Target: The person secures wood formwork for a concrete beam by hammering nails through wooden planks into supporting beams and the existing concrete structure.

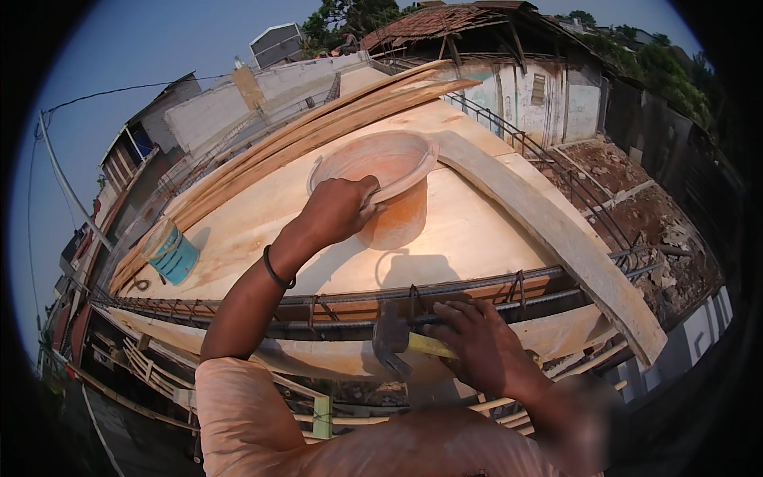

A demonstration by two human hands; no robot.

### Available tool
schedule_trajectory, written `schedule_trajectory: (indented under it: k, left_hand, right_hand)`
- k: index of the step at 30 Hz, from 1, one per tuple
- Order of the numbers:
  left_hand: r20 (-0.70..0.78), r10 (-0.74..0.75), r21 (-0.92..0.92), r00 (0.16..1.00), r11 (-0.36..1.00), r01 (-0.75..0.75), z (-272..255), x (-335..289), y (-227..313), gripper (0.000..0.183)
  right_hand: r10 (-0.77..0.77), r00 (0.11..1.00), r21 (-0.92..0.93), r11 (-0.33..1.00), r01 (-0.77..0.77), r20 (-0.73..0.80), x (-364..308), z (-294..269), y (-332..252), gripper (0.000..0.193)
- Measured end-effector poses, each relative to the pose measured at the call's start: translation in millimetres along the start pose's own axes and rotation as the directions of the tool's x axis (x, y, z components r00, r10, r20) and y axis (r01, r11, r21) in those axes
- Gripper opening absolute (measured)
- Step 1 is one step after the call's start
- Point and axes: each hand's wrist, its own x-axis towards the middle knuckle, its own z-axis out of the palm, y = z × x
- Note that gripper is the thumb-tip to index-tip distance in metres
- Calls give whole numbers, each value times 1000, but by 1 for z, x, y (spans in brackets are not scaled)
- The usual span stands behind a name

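Observation:
My left hand (343,208) is closed on the near rim of an orange bucket (401,211), its wide lip smeared with pale dried residue. The bucket is over a pale plywood panel (493,230); I cannot tell whether its base touches the wood. Lower down, my right hand (485,346) holds a hammer (391,338) by its yellow handle, the dark metal head pointing left. This hand is beside the steel reinforcing bars (350,306) along the panel's near edge; its fingers partly hide the handle.
A blue can (173,258) stands at the panel's left. Long timber strips (318,127) lie along the far side. A rough plank (548,226) slants down the right, across the bars. Beyond the edge are bamboo poles (155,370) and rubble ground (612,175).

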Motion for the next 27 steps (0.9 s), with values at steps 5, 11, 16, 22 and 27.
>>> schedule_trajectory:
  k: [5, 11, 16, 22, 27]
  left_hand:
    - [58, -25, -18, 998, 999, 26, -18, -11, 6, 34]
    - [-71, 70, 47, 995, 997, -67, -41, -76, 34, 58]
    - [46, -93, -84, 995, 992, 97, -44, -143, 72, 60]
    - [-82, 173, 53, 982, 984, -169, -73, -120, 92, 58]
    - [-10, 504, -43, 864, 863, -504, -65, -58, 153, 56]
  right_hand:
    - [16, 1000, 21, 1000, -16, -8, 2, -2, -4, 39]
    - [160, 981, 268, 955, -125, -112, -3, -11, -11, 40]
    - [504, 755, 504, 821, -268, -419, -64, -42, -35, 24]
    - [501, 447, 306, 845, -439, -741, -125, -118, -48, 34]
    - [544, 59, 284, 524, -803, -837, -247, -166, -39, 33]
